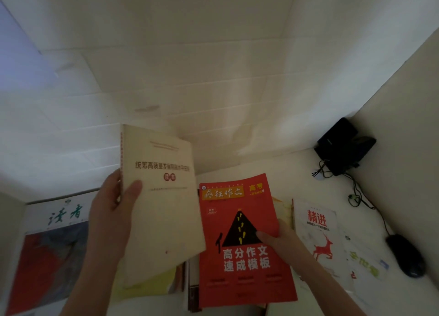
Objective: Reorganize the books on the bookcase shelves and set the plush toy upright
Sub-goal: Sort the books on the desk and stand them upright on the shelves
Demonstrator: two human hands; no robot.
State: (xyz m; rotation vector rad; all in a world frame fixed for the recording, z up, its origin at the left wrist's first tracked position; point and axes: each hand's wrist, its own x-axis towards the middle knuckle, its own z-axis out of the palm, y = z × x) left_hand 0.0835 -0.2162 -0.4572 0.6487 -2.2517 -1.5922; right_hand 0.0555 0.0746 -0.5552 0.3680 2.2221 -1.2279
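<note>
Books in both my hands: left hand (pixel 108 217) grips cream book (pixel 161 204). Right hand (pixel 282 241) grips red book (pixel 244 263), white deer-cover book (pixel 318 235) just right.

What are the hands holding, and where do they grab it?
The left hand holds the cream book by its left edge, near the spine. The right hand holds the red book by its right edge, thumb on the cover.

1. The book in the left hand (pixel 111 211) sat left of the book in the right hand (pixel 282 242).
2. A magazine (pixel 47 244) lay farthest left.
3. A mouse (pixel 406 256) lay far right, before a router (pixel 344 144).
</note>
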